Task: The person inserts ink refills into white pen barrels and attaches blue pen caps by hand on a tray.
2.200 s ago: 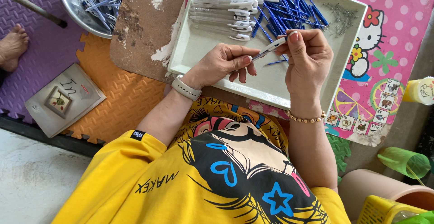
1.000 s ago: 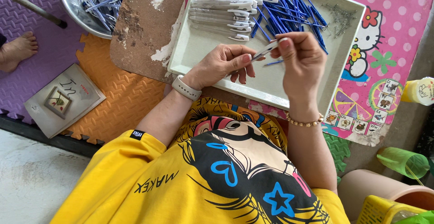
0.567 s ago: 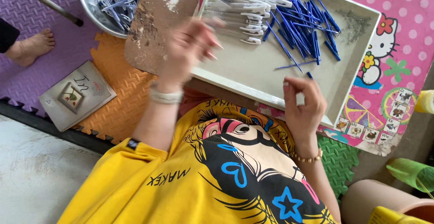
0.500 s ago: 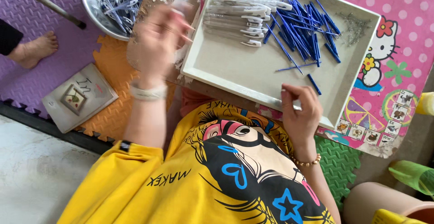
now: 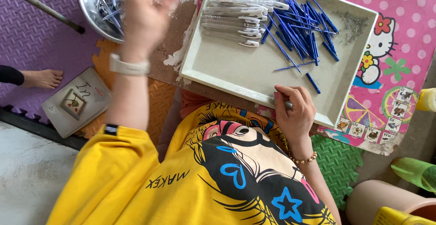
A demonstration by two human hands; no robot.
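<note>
— What finishes do you see from your end?
— I see a shiny metal bowl, a matt off-white plastic tray and glossy blue plastic refills.
— And underneath?
— I make out textured foam mats and a rough, paint-flaked wooden board.

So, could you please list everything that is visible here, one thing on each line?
tray: one, cream, on a board over the lap
pen barrels: a stack, clear with white clips, tray's top left
refills: many, blue, tray's middle top
springs: small pile, metal, tray's top right corner
bowl: one, steel, holding pens, top left
book: one, grey, on orange mat
left hand: blurred, raised over bowl
right hand: closed at tray's near edge
</note>
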